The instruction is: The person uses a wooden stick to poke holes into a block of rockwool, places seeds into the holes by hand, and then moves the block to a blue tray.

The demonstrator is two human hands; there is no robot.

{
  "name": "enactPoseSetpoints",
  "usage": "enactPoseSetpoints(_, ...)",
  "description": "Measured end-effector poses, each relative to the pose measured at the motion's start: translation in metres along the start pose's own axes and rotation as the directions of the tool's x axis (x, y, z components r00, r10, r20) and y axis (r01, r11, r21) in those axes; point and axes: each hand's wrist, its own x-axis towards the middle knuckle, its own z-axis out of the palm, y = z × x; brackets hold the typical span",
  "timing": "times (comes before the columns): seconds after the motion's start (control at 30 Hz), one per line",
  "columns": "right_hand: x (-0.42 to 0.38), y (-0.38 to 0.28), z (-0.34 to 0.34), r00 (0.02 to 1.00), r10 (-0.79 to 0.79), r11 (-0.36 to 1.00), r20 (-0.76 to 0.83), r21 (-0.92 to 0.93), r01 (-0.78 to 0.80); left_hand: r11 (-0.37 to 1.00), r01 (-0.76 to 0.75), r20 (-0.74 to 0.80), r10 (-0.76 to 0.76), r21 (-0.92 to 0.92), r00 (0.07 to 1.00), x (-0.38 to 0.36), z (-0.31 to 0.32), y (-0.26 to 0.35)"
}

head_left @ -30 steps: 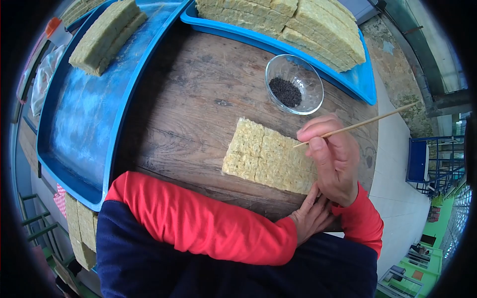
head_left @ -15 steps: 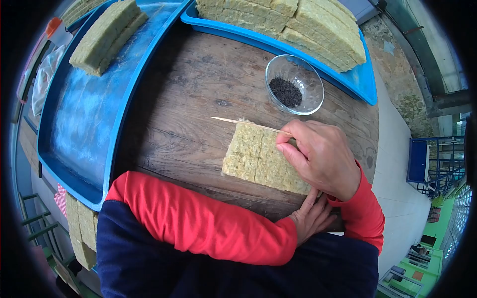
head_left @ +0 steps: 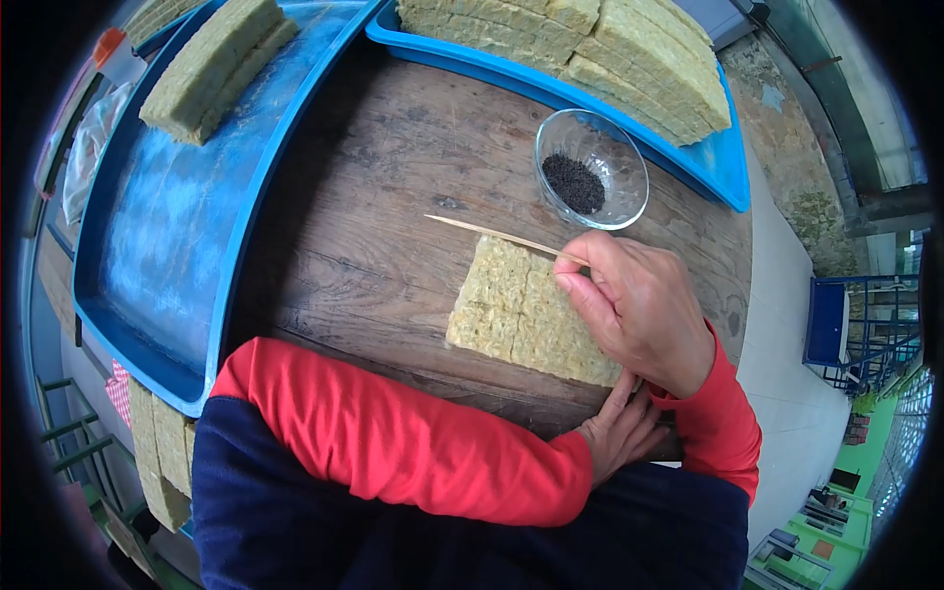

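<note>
So my right hand (head_left: 654,310) has just flipped the stick (head_left: 506,236) round: its long end was out toward 2 o'clock, now it's toward 10, over the slab's far edge. I'd guess that pauses work with that tip. Thumb and finger are pinched shut on it. My left hand (head_left: 624,428) is loosely open by the slab's 4 o'clock corner; can't tell if my hands touch. Slab (head_left: 521,320) is flat on the worktop (head_left: 374,197), bowl (head_left: 627,187) at 1 o'clock.
</note>
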Motion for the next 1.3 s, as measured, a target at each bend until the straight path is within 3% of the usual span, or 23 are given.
enactPoseSetpoints(0.27,-0.002,-0.014,-0.008,0.997,-0.017,0.999,0.074,0.038,0.014,0.992,0.124,-0.098,-0.120,0.037,0.988,-0.002,0.009,0.013)
enactPoseSetpoints(0.5,-0.004,-0.004,0.005,0.998,-0.063,0.995,0.007,0.075,0.062,0.997,0.070,-0.103,-0.071,-0.017,0.992,0.001,0.010,0.006)
enactPoseSetpoints(0.67,-0.005,-0.010,-0.019,0.995,0.066,0.993,0.077,0.088,-0.073,0.999,0.041,-0.039,-0.042,-0.024,0.998,0.002,0.007,0.004)
enactPoseSetpoints(0.9,-0.007,-0.006,-0.016,0.982,0.071,0.989,0.176,0.112,-0.091,0.998,0.059,-0.038,-0.060,-0.026,0.997,0.003,0.013,0.012)
enactPoseSetpoints(1.1,-0.009,-0.003,-0.014,0.989,0.039,0.984,0.141,0.169,-0.063,0.996,0.062,0.005,-0.062,-0.064,0.998,0.005,0.007,0.008)
enactPoseSetpoints(1.17,-0.008,-0.006,-0.022,0.995,0.084,0.965,0.060,0.245,-0.096,0.996,-0.041,0.108,0.050,-0.080,0.993,0.004,0.003,0.004)
enactPoseSetpoints(1.3,-0.023,-0.002,-0.041,0.982,0.183,0.906,-0.044,0.395,-0.152,0.992,-0.052,0.162,0.071,-0.119,0.984,0.007,-0.001,0.002)
